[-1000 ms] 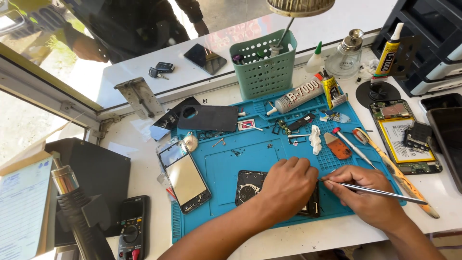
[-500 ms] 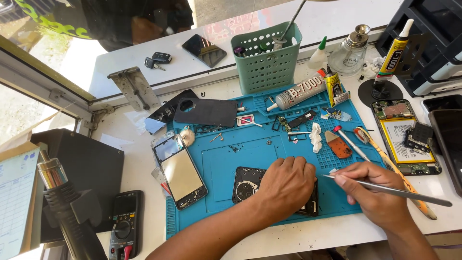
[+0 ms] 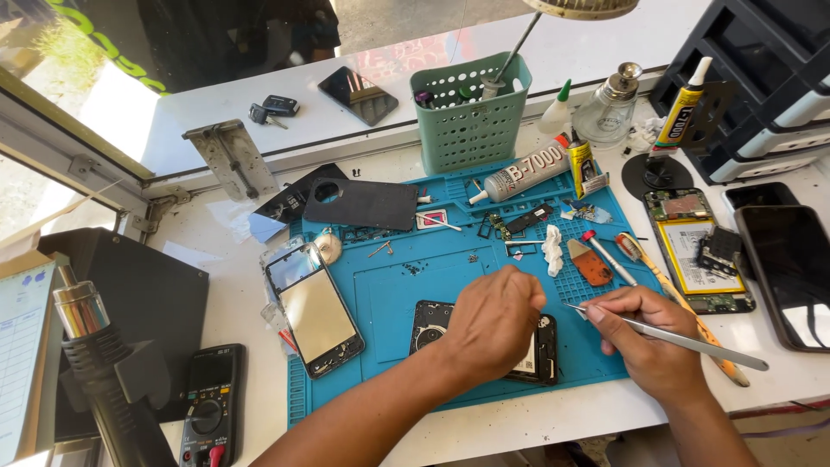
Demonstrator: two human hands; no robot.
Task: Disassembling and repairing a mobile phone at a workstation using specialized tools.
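On the blue mat (image 3: pixel 398 303), the left hand (image 3: pixel 493 324) still presses the opened phone (image 3: pixel 540 350) at the near edge, while the right hand (image 3: pixel 644 342), gripping metal tweezers (image 3: pixel 683 339), has drawn their tip closer to it.

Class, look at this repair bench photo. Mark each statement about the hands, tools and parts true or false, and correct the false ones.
1. The right hand holds metal tweezers. True.
2. The left hand rests on the green basket. False: it rests over the opened black phone on the blue mat; the green basket stands at the back.
3. A multimeter lies left of the mat. True.
4. The grey glue tube stands upright inside the basket. False: it lies on the mat's back edge.
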